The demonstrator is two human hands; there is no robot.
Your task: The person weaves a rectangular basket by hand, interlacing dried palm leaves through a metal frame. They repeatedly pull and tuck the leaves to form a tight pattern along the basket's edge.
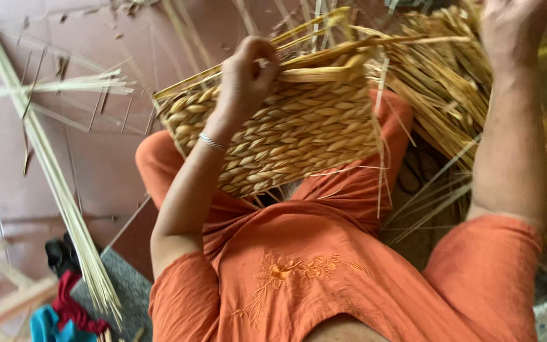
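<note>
Woven straw panel [286, 136] looks mostly plaited, its 12 o'clock edge unfinished; left hand [248, 73] pinches a strand there; right hand [508, 25], at 1 o'clock, grip hidden.

Single view from a camera worn on the person's head, aimed steeply downward along the torso. The orange tunic [324, 278] fills the near foreground; the woven mat [286, 133] on the lap lies at close range, mid-frame. The tiled floor [96, 164] appears beyond, to the left. The right hand [514, 25] is cropped by the upper edge.
</note>
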